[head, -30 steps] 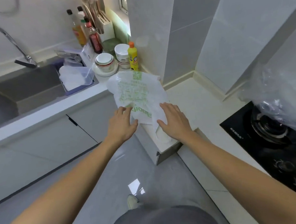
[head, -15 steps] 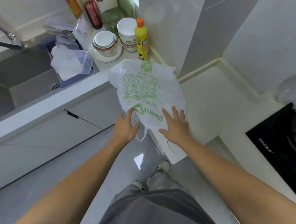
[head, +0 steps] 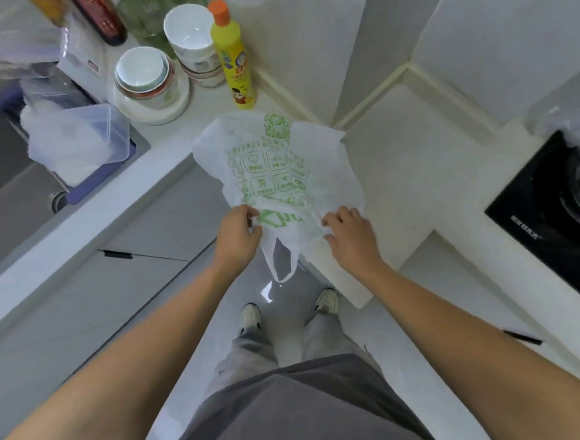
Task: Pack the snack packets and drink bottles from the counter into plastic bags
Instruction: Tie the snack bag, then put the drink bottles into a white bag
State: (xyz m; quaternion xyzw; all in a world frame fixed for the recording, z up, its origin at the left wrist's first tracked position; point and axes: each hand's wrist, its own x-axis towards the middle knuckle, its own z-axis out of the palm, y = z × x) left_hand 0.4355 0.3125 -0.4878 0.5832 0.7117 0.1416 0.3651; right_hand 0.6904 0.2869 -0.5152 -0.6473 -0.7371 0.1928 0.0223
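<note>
Counter (head: 411, 163): one, L-shaped; sink at its left end
Plastic bag (head: 278, 172): one, white with green print, at the counter's inner corner, handles hanging over the edge
Hands: two; left hand (head: 238, 235) and right hand (head: 351, 238) each pinch the bag's near edge
Yellow bottle (head: 232, 57): one, by the back wall

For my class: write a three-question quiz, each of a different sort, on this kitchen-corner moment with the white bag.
1. True or false: both hands grip the plastic bag.
2. Which cap colour has the yellow bottle? A green, B orange, C blue.
3. Fill in: the bag's handle loop hangs over the edge of the ____.

Key
1. True: the left hand and the right hand pinch its near end.
2. B.
3. Counter.
</note>
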